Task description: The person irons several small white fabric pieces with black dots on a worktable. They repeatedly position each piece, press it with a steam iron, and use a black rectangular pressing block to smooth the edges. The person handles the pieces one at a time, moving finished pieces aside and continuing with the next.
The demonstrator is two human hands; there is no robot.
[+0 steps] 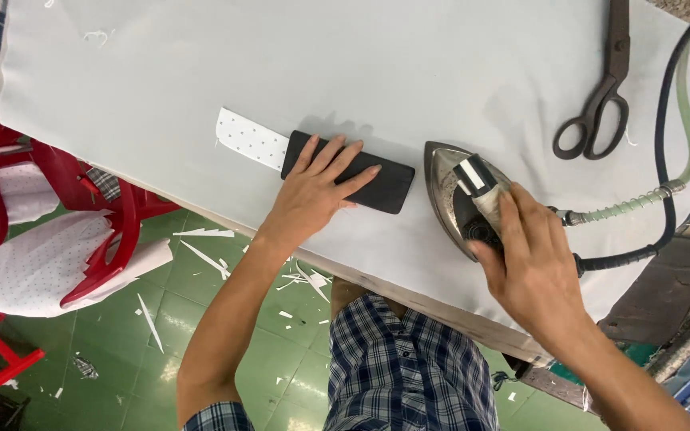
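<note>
My left hand [313, 191] lies flat with fingers spread on a black rectangular block [385, 183], pressing it onto a white dotted fabric strip [249, 140] that sticks out to its left. My right hand [533, 259] is wrapped around the handle of a metal steam iron [445, 187], whose pointed tip faces the far side of the table. The iron rests on the white padded table cover [201, 64] just right of the black block, apart from it by a small gap.
Large dark scissors [600, 96] lie at the far right. A black cable [668, 104] and a greenish hose [684, 120] run from the iron's back. Red plastic chairs [113, 223] with dotted white fabric stand left, over a green tiled floor [225, 367] littered with scraps.
</note>
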